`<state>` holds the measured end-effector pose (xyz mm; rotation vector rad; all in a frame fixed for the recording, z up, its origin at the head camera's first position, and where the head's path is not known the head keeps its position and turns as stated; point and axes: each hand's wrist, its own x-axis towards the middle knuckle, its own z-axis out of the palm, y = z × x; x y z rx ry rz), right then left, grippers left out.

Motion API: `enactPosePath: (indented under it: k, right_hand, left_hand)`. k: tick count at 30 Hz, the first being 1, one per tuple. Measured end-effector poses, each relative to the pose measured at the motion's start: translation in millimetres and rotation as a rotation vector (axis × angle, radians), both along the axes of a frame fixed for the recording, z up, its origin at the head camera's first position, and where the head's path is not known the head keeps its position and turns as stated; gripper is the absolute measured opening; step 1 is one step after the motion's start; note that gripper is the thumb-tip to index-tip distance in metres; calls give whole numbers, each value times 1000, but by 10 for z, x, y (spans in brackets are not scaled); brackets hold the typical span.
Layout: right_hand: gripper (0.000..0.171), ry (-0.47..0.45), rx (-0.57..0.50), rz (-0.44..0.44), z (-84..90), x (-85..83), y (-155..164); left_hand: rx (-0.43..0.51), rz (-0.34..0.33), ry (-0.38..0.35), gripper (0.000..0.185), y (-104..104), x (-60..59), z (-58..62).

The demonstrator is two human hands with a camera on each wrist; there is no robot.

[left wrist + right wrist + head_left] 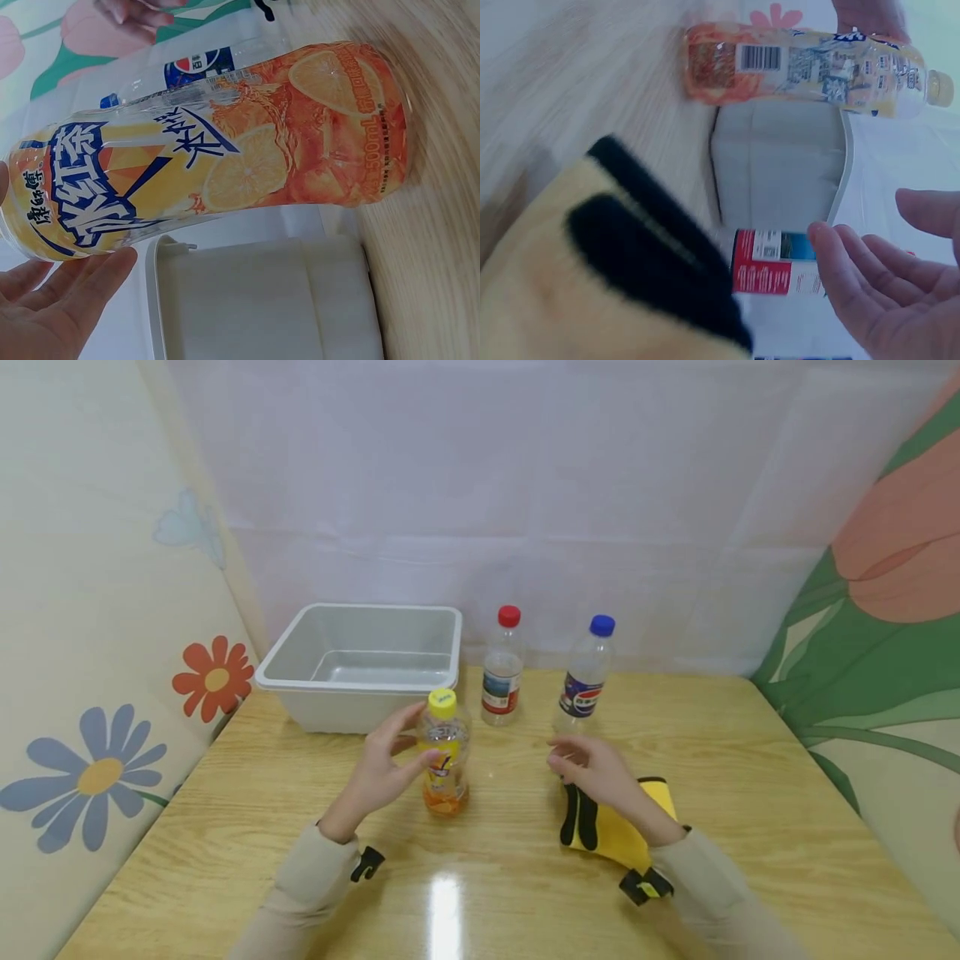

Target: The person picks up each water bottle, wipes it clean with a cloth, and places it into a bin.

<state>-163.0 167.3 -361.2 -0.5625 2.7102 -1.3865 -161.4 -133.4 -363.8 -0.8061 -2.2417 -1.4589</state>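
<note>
- Orange drink bottle (445,752): one unit, yellow cap, clear body with orange and yellow label. It stands upright on the table (750,827), long axis vertical, cap pointing up, base on the wood. Position: near the middle of the table, slightly toward the left edge, just in front of the grey tub.
- Left hand (378,768): placed at the left side of the orange drink bottle, fingers spread and nearly straight. The fingertips reach the bottle's upper body; the left wrist view shows the fingers (67,289) lying alongside the label, not wrapped round it. Firm contact cannot be confirmed.
- Right hand (596,772): held above the table to the right of the orange drink bottle and apart from it, fingers relaxed and loosely extended, holding nothing. It hangs over the yellow cloth.
- Bottle count: three in total. The other two are clear bottles standing upright toward the far edge: one red-capped bottle (502,668) with a red and white label, and one blue-capped bottle (586,677) with a blue label to its right.
- Grey tub (360,664): one rectangular plastic tub, open side up, at the far left corner of the table.
- Yellow cloth (611,827): one item, yellow with black stripes, lying flat right of centre, partly under the right wrist.
- Wrist straps: one dark clip is visible at each sleeve.
</note>
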Motion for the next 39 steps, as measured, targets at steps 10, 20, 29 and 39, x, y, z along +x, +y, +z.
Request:
enactPosePath:
  k: [10,20,29,39]
  right_hand:
    - [40,-273,-192,27,174,-271,-304]
    - [43,-406,-313,79,258,-548,-597]
    - [40,-443,-326,39,225,-824,-846]
    - [44,-479,-435,2,175,-1008,-1105]
  left_hand:
    - [6,15,13,60,-85,9,11]
    - [5,34,48,60,-169,11,19]
    - [17,24,83,60,-194,-2,46]
    - [21,31,92,60,-247,5,90]
